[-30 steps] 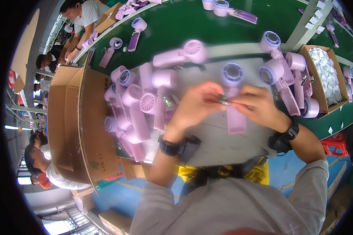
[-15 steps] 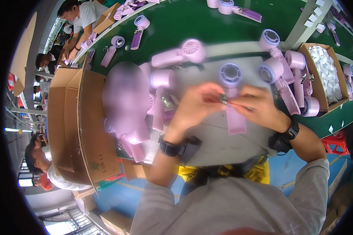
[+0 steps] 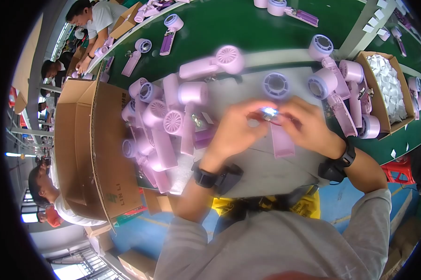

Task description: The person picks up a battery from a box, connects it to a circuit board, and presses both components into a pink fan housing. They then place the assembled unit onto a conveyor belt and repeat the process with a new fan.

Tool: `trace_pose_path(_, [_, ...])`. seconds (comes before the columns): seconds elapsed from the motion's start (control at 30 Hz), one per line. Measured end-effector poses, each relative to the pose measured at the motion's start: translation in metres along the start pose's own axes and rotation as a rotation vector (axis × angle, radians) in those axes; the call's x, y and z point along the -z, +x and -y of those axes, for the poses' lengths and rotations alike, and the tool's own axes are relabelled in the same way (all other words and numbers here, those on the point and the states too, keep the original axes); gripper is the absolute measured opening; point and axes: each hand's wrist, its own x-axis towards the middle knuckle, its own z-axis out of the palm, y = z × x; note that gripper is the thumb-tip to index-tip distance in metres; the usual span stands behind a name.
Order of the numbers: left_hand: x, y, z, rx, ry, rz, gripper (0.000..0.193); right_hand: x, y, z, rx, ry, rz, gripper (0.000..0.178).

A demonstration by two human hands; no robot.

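Note:
My left hand (image 3: 241,128) pinches a small circuit board (image 3: 269,113) from its left side. A bright bluish-white glow shows on the board. My right hand (image 3: 309,127) has its fingers closed at the board's right edge, where a thin red wire shows. Motion blurs the fingertips somewhat. Just beneath both hands lies a pink handheld fan housing (image 3: 283,143); its round lilac ring (image 3: 276,85) points away from me, and my hands hide its neck.
A pile of pink fan bodies (image 3: 164,121) lies left, beside a tall cardboard box (image 3: 117,154). More fan housings (image 3: 343,102) lie right, near a carton of white pieces (image 3: 387,88). Fan parts (image 3: 168,39) lie on the green surface (image 3: 210,28) beyond. A person (image 3: 98,23) works far left.
The circuit board has lit up between my fingers. A blurred pink oval over the left pile is gone. Fan parts on the far green surface have shifted slightly right.

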Motion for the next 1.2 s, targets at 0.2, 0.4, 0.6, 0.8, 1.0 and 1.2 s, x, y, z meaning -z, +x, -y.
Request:
trace_pose_path(0.2, [-0.005, 0.001, -0.002, -0.074, 0.140, -0.012, 0.039, -0.003, 0.003, 0.010, -0.090, -0.023, -0.056, 0.030])
trace_pose_path(0.4, [-0.005, 0.001, 0.001, -0.039, 0.028, -0.047, 0.036, 0.000, 0.002, 0.007, -0.017, -0.075, -0.061, 0.033])
trace_pose_path(0.6, [-0.003, 0.001, 0.008, -0.018, 0.011, -0.043, 0.032, 0.001, 0.001, 0.004, -0.007, -0.099, -0.069, 0.038])
trace_pose_path(0.8, [-0.005, 0.002, 0.010, 0.020, 0.019, -0.074, 0.029, 0.004, 0.001, 0.002, 0.028, -0.121, -0.062, 0.040])
trace_pose_path(1.0, [-0.006, 0.002, 0.014, -0.013, 0.034, -0.081, 0.026, 0.004, 0.002, 0.003, 0.007, -0.123, -0.071, 0.036])
trace_pose_path(1.2, [-0.007, 0.004, 0.018, -0.121, 0.130, -0.102, 0.027, 0.003, 0.002, 0.000, 0.016, -0.125, -0.102, 0.036])
